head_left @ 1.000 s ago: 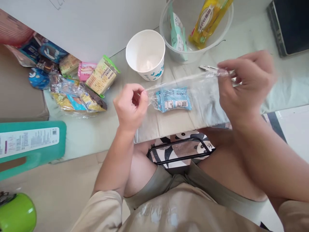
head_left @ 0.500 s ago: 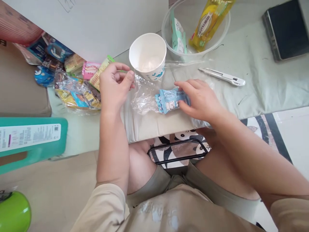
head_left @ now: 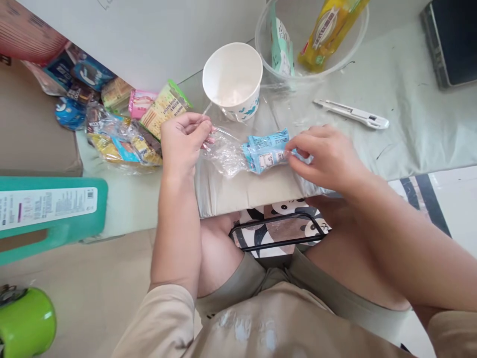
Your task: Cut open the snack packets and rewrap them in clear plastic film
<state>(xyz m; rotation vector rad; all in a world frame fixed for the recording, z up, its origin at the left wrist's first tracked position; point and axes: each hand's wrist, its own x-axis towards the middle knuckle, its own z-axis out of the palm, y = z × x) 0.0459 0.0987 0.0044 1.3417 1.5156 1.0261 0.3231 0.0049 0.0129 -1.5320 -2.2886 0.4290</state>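
A crinkled clear plastic bag stretches between my two hands at the table's front edge. My left hand is closed, thumb and fingers pinching the bag's left end. Blue snack packets lie at the right part of the bag, with film over them. My right hand is closed at the packets' right end, its thumb and forefinger pinching the plastic there. A bit of light blue shows between its fingers. Just behind the bag stands a white paper cup, its mouth tilted towards me.
A white utility knife lies right of the cup. Behind it, a clear round tub holds a yellow packet and a green one. Wrapped snacks are heaped left, near a green jug. A dark-screened device sits far right.
My right hand has slid off the top of the blue packets to their right end and pinched in. More of the packets shows. My left hand keeps its pinch, slightly lower.
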